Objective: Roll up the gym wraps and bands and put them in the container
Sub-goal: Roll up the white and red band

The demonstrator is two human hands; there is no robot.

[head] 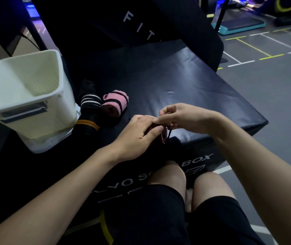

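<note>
Both hands work on one red wrap [163,137] at the near edge of the black plyo box [185,82]: the left hand [135,137] curls its fingers and thumb round the rolled body of the wrap, while the right hand [178,117] pinches a thin black cord [169,134] that hangs from the roll, fingertips drawn together just above it. Most of the wrap is hidden under the left hand, so how tightly it is rolled cannot be told. Farther back on the box top, left of the hands, a pink wrap [114,104] with black stripes lies rolled up. Touching its left side lies a black wrap with white stripes [90,101], and just nearer on the box lies a black wrap with orange stripes [87,125]. A cream plastic container [26,96] stands at the box's left edge, beside these dark wraps, its mouth open and tilted toward the camera; nothing can be made out inside. Below the box's near face, the person's bare knees [185,179] and black shorts [158,218] show.
</note>
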